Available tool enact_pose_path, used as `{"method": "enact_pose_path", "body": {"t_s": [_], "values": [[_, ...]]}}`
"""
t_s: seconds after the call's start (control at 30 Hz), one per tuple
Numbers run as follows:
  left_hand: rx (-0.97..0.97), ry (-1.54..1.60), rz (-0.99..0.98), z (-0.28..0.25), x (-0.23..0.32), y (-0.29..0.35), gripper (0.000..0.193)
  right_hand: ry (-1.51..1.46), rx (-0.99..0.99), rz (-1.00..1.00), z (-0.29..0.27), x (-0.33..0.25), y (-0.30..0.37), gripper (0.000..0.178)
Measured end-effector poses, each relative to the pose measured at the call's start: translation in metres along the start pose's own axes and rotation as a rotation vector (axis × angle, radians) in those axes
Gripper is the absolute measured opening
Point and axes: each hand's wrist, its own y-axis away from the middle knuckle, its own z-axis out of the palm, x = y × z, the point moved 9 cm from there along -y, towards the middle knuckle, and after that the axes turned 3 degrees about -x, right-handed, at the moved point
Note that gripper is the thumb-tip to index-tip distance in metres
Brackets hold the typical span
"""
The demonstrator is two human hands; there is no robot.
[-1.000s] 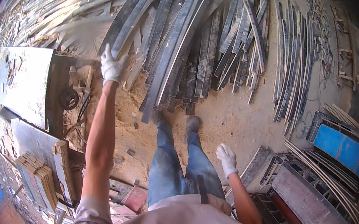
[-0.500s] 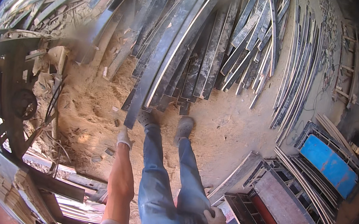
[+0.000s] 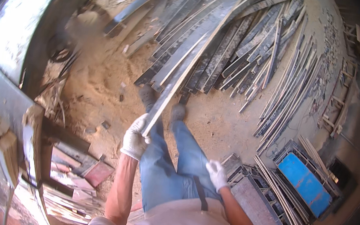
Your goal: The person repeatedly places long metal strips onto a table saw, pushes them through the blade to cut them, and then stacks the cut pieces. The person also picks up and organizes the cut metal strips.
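My left hand, in a white work glove, is closed around the near end of a long, narrow wooden plank with a dark face and a pale edge. The plank is tilted up at my end and runs away over the heap of similar dark planks on the ground. Its far end blurs into the top of the view. Also gloved in white, my right hand hovers by my right thigh. Its fingers are loosely bent and a little apart, with nothing visible in them.
Sawdust covers the ground around my feet. To the left stands a machine with a bright metal top, with stacked wood pieces nearer me. On the right are a blue panel, thin strips and a framed brownish panel.
My left hand has come up and nearer my body, raising the plank's end off the heap. My right hand has lifted away from my thigh. The view has shifted.
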Motion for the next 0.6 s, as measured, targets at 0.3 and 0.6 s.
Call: {"method": "enact_pose_path", "body": {"t_s": [0.3, 0.6], "values": [[-0.2, 0.39, 0.054, 0.092, -0.069, 0.315, 0.037, -1.45, -0.559, -0.206, -0.048, -0.308, 0.034, 0.072], [-0.522, -0.038, 0.754, 0.208, -0.106, 0.497, 0.055, -1.367, -0.431, -0.336, -0.147, -0.382, 0.18, 0.039]]}}
